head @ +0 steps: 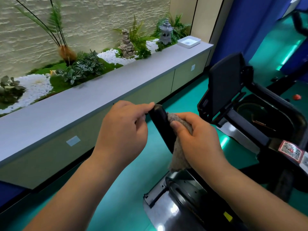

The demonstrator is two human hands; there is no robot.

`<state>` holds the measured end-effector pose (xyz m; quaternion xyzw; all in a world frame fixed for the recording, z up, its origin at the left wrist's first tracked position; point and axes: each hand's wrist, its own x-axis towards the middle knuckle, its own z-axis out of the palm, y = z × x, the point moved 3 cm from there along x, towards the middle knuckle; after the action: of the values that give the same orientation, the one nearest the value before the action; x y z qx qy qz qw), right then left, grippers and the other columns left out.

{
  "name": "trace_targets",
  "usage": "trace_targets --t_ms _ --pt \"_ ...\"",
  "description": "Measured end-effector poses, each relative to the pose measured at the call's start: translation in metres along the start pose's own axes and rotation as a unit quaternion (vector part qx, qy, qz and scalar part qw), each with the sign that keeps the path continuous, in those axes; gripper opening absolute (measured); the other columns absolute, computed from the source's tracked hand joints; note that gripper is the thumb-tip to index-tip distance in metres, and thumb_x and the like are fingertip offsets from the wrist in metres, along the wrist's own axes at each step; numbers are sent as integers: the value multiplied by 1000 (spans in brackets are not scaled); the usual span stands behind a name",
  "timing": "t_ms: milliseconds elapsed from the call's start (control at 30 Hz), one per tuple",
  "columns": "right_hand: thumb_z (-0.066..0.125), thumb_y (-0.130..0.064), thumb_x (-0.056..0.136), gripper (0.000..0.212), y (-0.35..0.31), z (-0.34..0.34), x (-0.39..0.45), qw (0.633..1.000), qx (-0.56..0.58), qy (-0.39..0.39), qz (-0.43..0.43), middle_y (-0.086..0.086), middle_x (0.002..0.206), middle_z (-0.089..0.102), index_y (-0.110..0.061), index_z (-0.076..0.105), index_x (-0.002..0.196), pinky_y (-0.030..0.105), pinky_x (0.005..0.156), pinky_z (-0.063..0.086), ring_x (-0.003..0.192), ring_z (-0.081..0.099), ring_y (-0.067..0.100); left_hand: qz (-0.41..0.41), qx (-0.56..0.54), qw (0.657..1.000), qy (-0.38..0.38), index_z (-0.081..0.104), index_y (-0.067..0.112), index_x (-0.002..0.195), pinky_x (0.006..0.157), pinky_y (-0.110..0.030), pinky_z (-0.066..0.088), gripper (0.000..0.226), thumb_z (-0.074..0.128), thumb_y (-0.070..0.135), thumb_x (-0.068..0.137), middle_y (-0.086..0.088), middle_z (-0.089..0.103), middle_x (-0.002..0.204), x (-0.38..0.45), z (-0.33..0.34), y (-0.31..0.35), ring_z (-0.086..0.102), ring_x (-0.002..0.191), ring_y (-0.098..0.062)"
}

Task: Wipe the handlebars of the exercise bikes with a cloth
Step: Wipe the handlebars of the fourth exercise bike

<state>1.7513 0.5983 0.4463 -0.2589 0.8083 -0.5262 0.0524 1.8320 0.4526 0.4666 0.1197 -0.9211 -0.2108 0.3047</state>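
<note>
While the left hand (124,129) pinches the handlebar (162,125) tip | right hand (198,140) grips cloth (179,157) against its side

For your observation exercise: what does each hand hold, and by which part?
The right hand grips the cloth by its upper part, pressed against the handlebar. The left hand pinches the handlebar's tip.

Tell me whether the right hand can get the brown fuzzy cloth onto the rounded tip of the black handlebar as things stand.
Probably yes. The right hand already presses the brown fuzzy cloth against the black handlebar just below its tip, but the left hand pinches that tip and would likely have to let go.
</note>
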Motion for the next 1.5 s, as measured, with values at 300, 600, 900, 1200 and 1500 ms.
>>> trace_targets --t_ms 300,600,900,1200,1500 --pt "65 -16 87 22 -6 1 3 999 22 -8 -39 -23 89 66 -37 63 93 5 71 42 83 61 -9 -34 -54 997 -34 68 29 111 75 -4 36 32 54 16 86 17 63 98 3 0 -12 54 92 -2" --pt "63 -38 80 19 -34 -2 -15 986 38 98 -128 -2 96 56 -32 50 93 14 76 47 90 59 8 -132 -273 951 -60 68 32 79 65 -28 54 11 66 42 79 15 68 75 -13 -25 27 66 71 -7" --pt "37 -36 95 35 -34 26 -30 981 156 -37 -108 -7 108 66 -23 65 113 29 91 49 108 61 17 -242 -364 897 71 58 24 84 63 -22 52 10 66 29 84 6 67 76 -37 -10 22 65 71 -9" --pt "60 -11 89 38 -17 4 -7 996 -21 13 -90 -12 115 53 -29 58 123 20 94 45 109 54 2 -270 -391 874 97 58 33 100 74 -19 53 27 71 17 83 11 70 93 -25 12 -11 67 86 -1" --pt "63 0 86 44 -7 1 1 999 39 -37 4 -13 105 68 -36 66 111 27 89 53 94 65 2 -186 -332 908 177 67 35 91 88 -20 48 29 72 11 74 11 65 97 -55 43 5 62 95 -3"
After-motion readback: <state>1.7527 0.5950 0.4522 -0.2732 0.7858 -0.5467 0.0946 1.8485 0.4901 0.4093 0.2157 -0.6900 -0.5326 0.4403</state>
